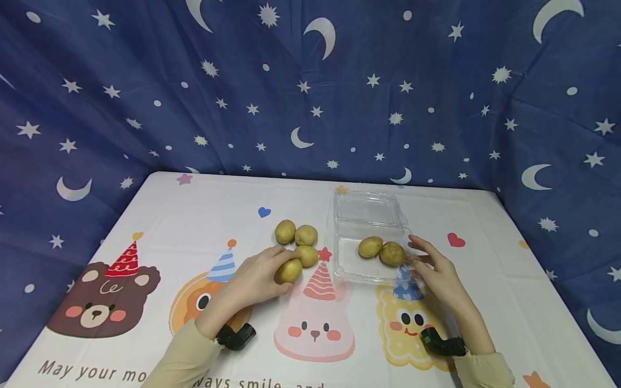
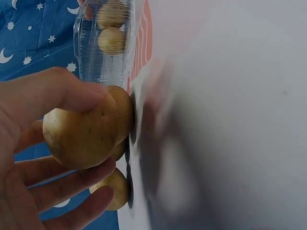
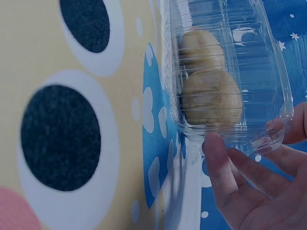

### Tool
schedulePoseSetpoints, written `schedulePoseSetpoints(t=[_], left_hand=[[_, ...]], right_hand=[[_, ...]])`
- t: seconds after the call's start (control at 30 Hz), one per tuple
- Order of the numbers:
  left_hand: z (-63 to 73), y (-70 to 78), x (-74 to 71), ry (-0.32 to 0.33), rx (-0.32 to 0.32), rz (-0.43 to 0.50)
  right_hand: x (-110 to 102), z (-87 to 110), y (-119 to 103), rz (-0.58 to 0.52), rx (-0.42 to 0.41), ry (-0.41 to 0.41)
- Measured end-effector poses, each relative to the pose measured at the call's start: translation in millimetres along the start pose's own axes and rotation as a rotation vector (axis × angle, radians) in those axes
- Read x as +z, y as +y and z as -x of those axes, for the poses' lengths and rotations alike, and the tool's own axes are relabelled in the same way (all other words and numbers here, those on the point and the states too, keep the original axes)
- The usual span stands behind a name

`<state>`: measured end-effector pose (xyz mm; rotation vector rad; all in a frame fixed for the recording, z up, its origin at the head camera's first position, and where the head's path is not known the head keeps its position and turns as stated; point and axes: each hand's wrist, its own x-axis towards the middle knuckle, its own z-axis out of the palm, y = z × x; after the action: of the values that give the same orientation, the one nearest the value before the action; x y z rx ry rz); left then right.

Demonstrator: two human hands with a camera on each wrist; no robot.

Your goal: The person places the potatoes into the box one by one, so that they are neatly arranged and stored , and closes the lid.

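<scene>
- On my right wrist feed, I see the right hand (image 3: 268, 187) holding the near end of a clear plastic container (image 3: 261, 67), fingertips around its edge.
- Through the ribbed wall I make out two potatoes (image 3: 213, 98), touching, one beyond the other.
- Left of them I have the printed tablecloth (image 3: 127, 158), large dark eyes on yellow.
- Behind hangs a blue starred curtain (image 3: 298, 62).

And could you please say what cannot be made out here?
Head: part of the printed lettering, covered by the left sleeve and cut by the bottom edge.
Left wrist: the middle loose potato, mostly behind the potato in the left hand.
Right wrist: the boxed potatoes, blurred by the ribbed plastic wall.
</scene>
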<state>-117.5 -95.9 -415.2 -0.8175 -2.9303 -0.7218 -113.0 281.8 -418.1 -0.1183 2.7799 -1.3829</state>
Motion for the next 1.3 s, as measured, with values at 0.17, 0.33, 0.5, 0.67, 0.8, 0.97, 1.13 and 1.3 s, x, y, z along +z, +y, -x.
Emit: schedulePoseSetpoints(t=[0.17,0.33,0.5,0.67,0.8,0.97,1.13,1.3], left_hand=[[-5.4,1.3,-2.4,-0.008,-0.009,0.026],[-10.1,2.6,-3.7,-0.016,-0.02,0.028],[-14.7,4.6,-5.1,-0.01,-0.008,0.018],[-18.4,7.8,-6.8,0.008,0.003,0.017],[-21.6,9.9,-8.1,0.009,0.003,0.025],[-25.9,13.0,-10.1,0.018,0.014,0.025],[-31.4,15.9,-10.8,0.021,0.029,0.028],[-36.9,18.3,-10.3,0.04,0.061,0.049]], right_hand=[[-0.1,0.0,-0.2,0.002,0.004,0.0],[-0.1,0.2,0.3,0.002,0.001,0.001],[-0.2,0.2,0.8,0.004,-0.004,0.003],[-0.4,0.1,1.1,0.008,-0.007,0.004],[-0.3,0.0,1.2,0.002,-0.003,0.004],[-0.1,-0.4,1.6,-0.007,0.003,0.001],[-0.2,-0.2,1.6,-0.014,0.001,0.001],[-0.1,0.2,1.5,-0.023,-0.002,0.002]])
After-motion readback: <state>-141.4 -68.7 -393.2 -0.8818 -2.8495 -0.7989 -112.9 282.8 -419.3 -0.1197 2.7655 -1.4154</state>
